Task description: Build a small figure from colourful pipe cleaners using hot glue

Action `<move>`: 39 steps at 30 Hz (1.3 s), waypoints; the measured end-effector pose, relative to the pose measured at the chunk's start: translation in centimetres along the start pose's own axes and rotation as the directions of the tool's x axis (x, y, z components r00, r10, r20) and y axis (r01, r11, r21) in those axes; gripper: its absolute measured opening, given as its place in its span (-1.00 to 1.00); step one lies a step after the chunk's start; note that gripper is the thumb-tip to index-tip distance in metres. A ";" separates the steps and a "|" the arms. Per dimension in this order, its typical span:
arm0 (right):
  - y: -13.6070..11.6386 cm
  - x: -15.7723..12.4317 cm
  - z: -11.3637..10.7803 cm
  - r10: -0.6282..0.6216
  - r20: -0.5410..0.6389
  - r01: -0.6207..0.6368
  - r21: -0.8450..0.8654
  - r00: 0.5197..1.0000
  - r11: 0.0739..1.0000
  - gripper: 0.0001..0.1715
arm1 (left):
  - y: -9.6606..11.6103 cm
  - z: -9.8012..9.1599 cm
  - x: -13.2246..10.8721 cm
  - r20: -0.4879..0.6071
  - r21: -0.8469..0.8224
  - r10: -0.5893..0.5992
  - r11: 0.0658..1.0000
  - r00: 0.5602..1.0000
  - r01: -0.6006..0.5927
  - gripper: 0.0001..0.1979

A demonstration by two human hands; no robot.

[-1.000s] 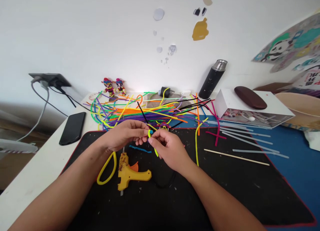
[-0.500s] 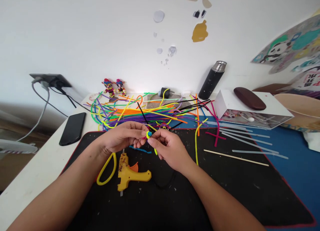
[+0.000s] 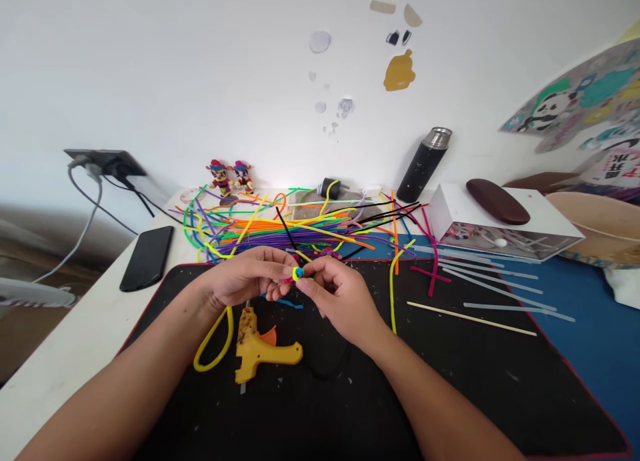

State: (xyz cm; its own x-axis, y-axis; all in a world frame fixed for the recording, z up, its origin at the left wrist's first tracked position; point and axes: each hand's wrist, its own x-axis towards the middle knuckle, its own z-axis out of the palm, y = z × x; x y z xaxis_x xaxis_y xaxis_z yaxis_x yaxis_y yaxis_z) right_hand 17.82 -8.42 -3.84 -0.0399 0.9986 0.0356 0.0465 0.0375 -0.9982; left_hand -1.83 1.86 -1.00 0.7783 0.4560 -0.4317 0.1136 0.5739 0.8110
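Between my two hands, over the black mat, is a small pipe-cleaner piece (image 3: pixel 298 273) in yellow and blue with a bit of pink. My left hand (image 3: pixel 255 274) pinches it from the left, fingers curled. From the other side my right hand (image 3: pixel 340 296) closes thumb and forefinger on its edge. Fingers hide part of the piece. Just below lies a yellow glue gun (image 3: pixel 263 348) with an orange trigger. A looped yellow pipe cleaner (image 3: pixel 203 366) and a short blue pipe cleaner (image 3: pixel 285 302) lie near my left hand.
Behind my hands spreads a pile of coloured pipe cleaners (image 3: pixel 300 228). Two small figures (image 3: pixel 227 176) stand by the wall. A phone (image 3: pixel 147 258) lies left; a black flask (image 3: pixel 425 164), a white box (image 3: pixel 510 214), clear glue sticks (image 3: pixel 500 281) and a wooden stick (image 3: pixel 470 318) are right.
My right fingers have shifted slightly around the piece, and the yellow end that showed below them is no longer visible. The camera view has tilted a little.
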 end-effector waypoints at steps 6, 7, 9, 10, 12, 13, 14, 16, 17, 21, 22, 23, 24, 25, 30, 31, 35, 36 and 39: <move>-0.1 0.0 0.0 0.001 0.009 -0.001 0.007 1.000 1.000 -0.74 | -0.3 -0.1 0.2 0.006 -0.003 -0.006 1.000 1.000 0.006 -0.72; -0.2 0.0 0.0 0.002 0.009 -0.002 0.007 1.000 1.000 -0.73 | -0.3 -0.1 0.2 0.009 -0.007 -0.005 1.000 1.000 0.005 -0.73; -0.2 0.0 0.0 0.003 0.010 -0.003 0.007 1.000 1.000 -0.72 | -0.4 -0.2 0.3 0.017 -0.010 -0.009 1.000 1.000 0.009 -0.73; -0.2 0.0 0.0 0.001 0.012 -0.002 0.008 1.000 1.000 -0.72 | -0.5 -0.2 0.3 0.022 -0.008 -0.011 1.000 1.000 0.011 -0.73; -0.3 0.0 0.0 -0.007 0.022 0.007 0.009 1.000 1.000 -0.70 | -0.6 -0.2 0.4 0.029 -0.004 -0.015 1.000 0.999 0.015 -0.71; -0.3 0.0 0.0 -0.016 0.029 0.016 0.009 0.999 1.000 -0.68 | -0.6 -0.2 0.4 0.030 -0.004 -0.017 1.000 0.999 0.017 -0.70; -0.3 -0.1 -0.1 -0.026 0.037 0.026 0.008 0.999 1.000 -0.68 | -0.6 -0.2 0.4 0.029 -0.005 -0.018 1.000 0.999 0.018 -0.69; -0.3 -0.1 -0.2 -0.043 0.046 0.043 -0.003 0.998 0.999 -0.69 | -0.7 -0.1 0.4 0.026 -0.009 -0.020 1.000 0.999 0.020 -0.70; -0.2 -0.1 -0.2 -0.048 0.047 0.048 -0.011 0.998 0.999 -0.71 | -0.7 -0.1 0.4 0.026 -0.012 -0.020 1.000 0.999 0.020 -0.70; -0.2 -0.1 -0.4 -0.056 0.038 0.057 -0.041 0.998 0.998 -0.72 | -0.9 -0.1 0.6 0.029 -0.038 -0.022 0.999 0.999 0.023 -0.72; -0.2 -0.1 -0.4 -0.057 0.038 0.059 -0.045 0.998 0.997 -0.72 | -1.0 -0.1 0.6 0.032 -0.045 -0.022 0.999 0.999 0.023 -0.72; -0.2 -0.1 -0.4 -0.058 0.038 0.060 -0.047 0.998 0.997 -0.72 | -1.1 -0.2 0.7 0.036 -0.049 -0.022 0.999 0.999 0.023 -0.72; -0.2 -0.1 -0.4 -0.058 0.039 0.060 -0.048 0.998 0.997 -0.73 | -1.1 -0.2 0.8 0.043 -0.052 -0.020 0.998 0.999 0.023 -0.72; -0.3 -0.1 -0.4 -0.059 0.041 0.061 -0.047 0.997 0.997 -0.73 | -1.2 -0.3 0.8 0.051 -0.053 -0.017 0.998 0.999 0.020 -0.72; -0.5 -0.1 -0.5 -0.075 0.055 0.077 -0.035 0.996 0.996 -0.75 | -1.4 -0.6 0.9 0.085 -0.055 -0.002 0.998 0.996 0.007 -0.73; -0.5 -0.1 -0.5 -0.076 0.057 0.078 -0.033 0.995 0.996 -0.75 | -1.4 -0.6 0.9 0.089 -0.057 -0.001 0.998 0.996 0.006 -0.73; -0.6 -0.1 -0.5 -0.075 0.057 0.077 -0.032 0.996 0.997 -0.76 | -1.4 -0.6 0.9 0.098 -0.071 -0.001 0.997 0.995 0.008 -0.72; -0.6 -0.1 -0.5 -0.073 0.059 0.076 -0.034 0.996 0.997 -0.77 | -1.4 -0.6 0.9 0.099 -0.073 0.000 0.997 0.995 0.008 -0.72; -0.6 -0.1 -0.5 -0.067 0.062 0.069 -0.039 0.996 0.997 -0.77 | -1.4 -0.6 0.9 0.104 -0.078 0.000 0.997 0.995 0.008 -0.72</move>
State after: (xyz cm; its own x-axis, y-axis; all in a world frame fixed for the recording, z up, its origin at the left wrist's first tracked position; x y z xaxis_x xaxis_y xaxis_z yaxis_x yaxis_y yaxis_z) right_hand 18.26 -8.51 -3.18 -0.1045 0.9896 0.0992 0.0824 0.1080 -0.9907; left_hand -1.67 1.85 -2.79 0.8384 0.3825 -0.3882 0.0714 0.6291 0.7740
